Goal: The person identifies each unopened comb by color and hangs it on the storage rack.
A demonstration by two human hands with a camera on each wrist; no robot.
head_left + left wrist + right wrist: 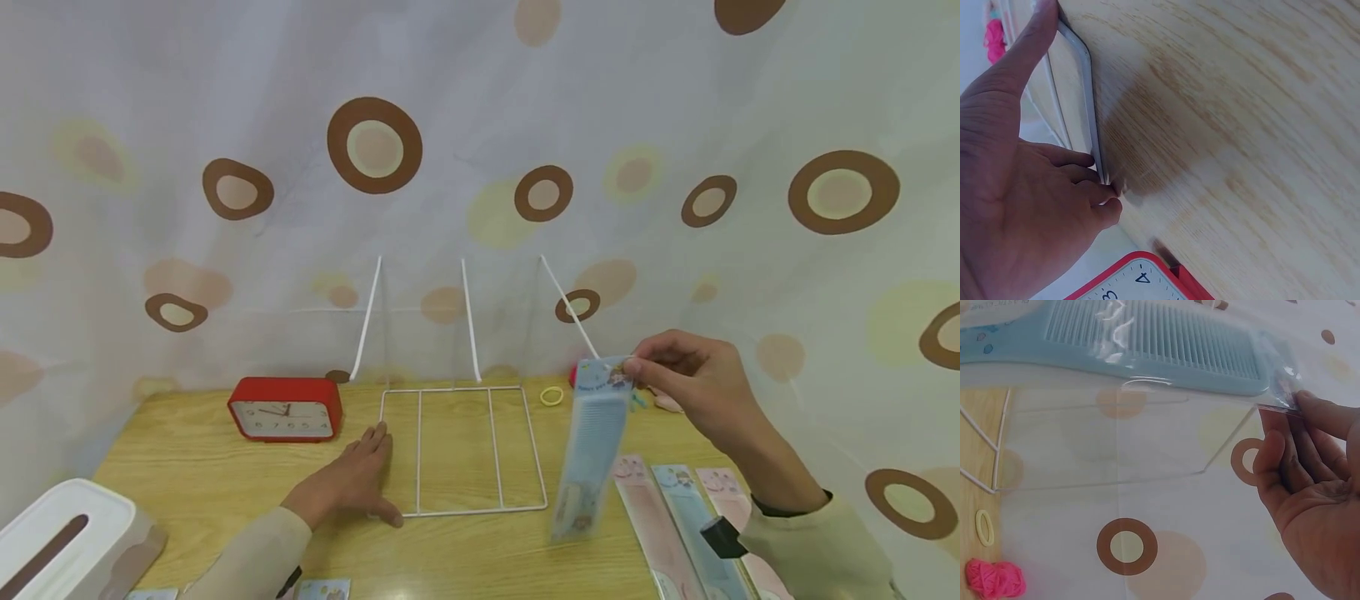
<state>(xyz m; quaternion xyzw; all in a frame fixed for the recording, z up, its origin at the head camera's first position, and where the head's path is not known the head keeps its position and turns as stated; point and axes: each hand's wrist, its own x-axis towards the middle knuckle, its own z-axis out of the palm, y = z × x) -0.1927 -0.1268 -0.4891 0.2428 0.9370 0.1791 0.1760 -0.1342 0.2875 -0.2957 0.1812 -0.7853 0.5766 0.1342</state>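
With right hand (693, 383), pinching bagged blue comb (597, 429), thumb and fingers clamped on bag top, at right-prong tip of white wire rack (470, 321); can't tell if hooked.
On wood tabletop (195, 462): bracing rack's base at left with left hand (348, 479), thumb apart from fingers; also white tissue box (93, 521) at left, red alarm clock (288, 417) near left hand, three flat packs (693, 525) at right, yellow band (551, 404) near rack.
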